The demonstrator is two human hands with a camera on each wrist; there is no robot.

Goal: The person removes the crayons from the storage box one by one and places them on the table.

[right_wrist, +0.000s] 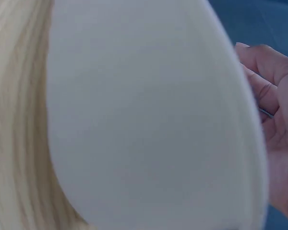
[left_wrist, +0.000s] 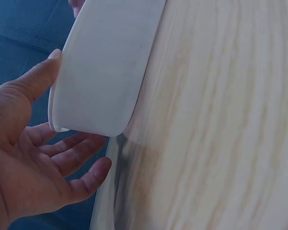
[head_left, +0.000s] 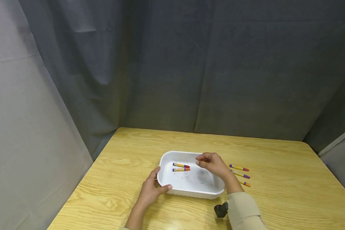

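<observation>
Your left hand (head_left: 149, 193) cups the white tray's (head_left: 189, 188) lower-left corner, fingers relaxed; your right hand (head_left: 212, 164), loosely curled and empty, hovers over its upper-right rim. Three crayons (head_left: 240, 174) lie right; a careless sweep might scatter them.

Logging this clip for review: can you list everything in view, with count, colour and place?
white plastic tray: 1, white, middle of the table
crayons in the tray: 2, yellow-and-purple wrappers, far left part of the tray
crayons on the table: 3, same wrappers, right of the tray
light wooden table: 1, pale yellow wood
grey curtains: grey, behind and beside the table
black wrist device: 1, at the right wrist
left hand: touches the tray's left corner
right hand: fingers curled above the tray; whether anything is in its grip cannot be told
</observation>
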